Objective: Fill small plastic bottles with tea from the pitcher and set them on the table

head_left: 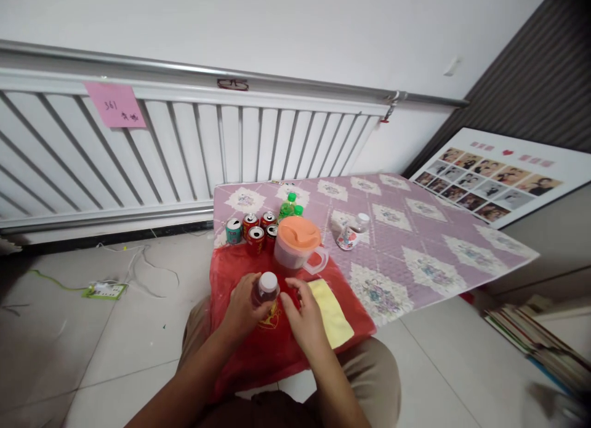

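My left hand (245,305) is wrapped round a small dark bottle with a white cap (268,282), upright above the red cloth (258,354). Just to its right, my right hand (302,311) has its fingers apart and slightly curled, with nothing visible in them. A folded yellow cloth (331,314) lies partly beside that hand. Behind the hands stands a clear pitcher with an orange lid (299,234), its handle toward the right.
Several drink cans (234,231) and green-capped bottles (287,207) stand left of and behind the pitcher. Farther right on the patterned tablecloth (415,237) are a white-capped bottle (362,223) and a small patterned item (346,238). A radiator (258,138) lines the wall.
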The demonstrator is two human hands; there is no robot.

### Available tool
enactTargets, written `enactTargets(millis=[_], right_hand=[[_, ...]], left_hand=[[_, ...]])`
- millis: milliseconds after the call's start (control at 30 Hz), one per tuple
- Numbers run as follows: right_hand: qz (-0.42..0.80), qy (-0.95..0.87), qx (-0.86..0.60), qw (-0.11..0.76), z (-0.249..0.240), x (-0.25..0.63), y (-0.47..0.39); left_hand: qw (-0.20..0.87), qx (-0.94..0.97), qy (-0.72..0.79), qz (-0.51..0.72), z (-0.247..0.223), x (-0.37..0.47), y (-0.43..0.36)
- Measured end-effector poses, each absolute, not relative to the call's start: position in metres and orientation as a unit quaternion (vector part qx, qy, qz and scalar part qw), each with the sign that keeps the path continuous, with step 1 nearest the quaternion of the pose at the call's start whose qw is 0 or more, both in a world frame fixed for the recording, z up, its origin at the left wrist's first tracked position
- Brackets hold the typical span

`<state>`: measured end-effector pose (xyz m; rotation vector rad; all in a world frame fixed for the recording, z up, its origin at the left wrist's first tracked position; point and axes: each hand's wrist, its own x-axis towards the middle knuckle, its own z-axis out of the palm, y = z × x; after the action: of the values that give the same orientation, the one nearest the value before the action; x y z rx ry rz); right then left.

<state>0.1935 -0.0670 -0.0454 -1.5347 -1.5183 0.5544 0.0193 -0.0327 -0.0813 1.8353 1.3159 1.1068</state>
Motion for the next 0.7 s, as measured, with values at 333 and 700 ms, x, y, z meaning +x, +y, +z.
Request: enactTargets(millis=[333, 700], right_hand=[[0.066, -0.589, -0.765, 0.249, -0.109, 0.273, -0.093], [0.166, -0.510, -0.780, 0.321, -0.118, 0.306, -0.094]], left_hand=[[0.310, 0.688, 0.518, 0.402, -0.069, 0.022, -0.038], [0.306, 0.676, 0.536, 0.402, -0.069, 0.025, -0.038]])
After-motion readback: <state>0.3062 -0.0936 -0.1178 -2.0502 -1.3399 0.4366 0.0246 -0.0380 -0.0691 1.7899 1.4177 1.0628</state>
